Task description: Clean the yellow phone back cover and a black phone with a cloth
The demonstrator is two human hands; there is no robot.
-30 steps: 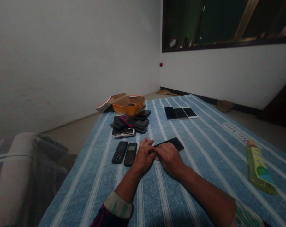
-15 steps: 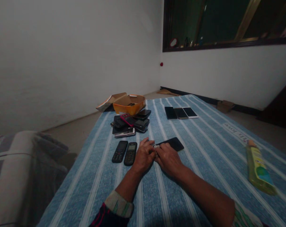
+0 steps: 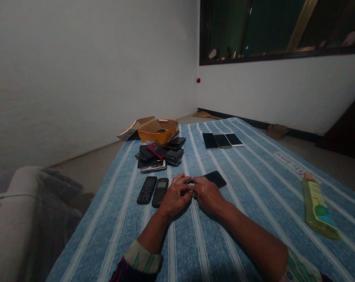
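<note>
My left hand (image 3: 176,197) and my right hand (image 3: 207,194) meet at the middle of the cloth, fingers curled and tips close together. Between the fingertips shows a small pale bit, too small and too covered to name. Beyond my right hand lies a black smartphone (image 3: 216,179), screen up, its left end hidden by the fingers. Just left of my left hand, two black keypad phones (image 3: 147,190) lie side by side.
Behind the keypad phones is a pile of old phones (image 3: 160,152), with an open orange box (image 3: 156,136) beyond. Three smartphones (image 3: 223,141) lie in a row farther back. A bottle of yellow-green liquid (image 3: 320,209) lies at the right on the striped cloth (image 3: 113,231).
The fingers of both hands have shifted a little around the small pale bit. The whole view has moved slightly; the phones and the bottle stay where they were on the cloth.
</note>
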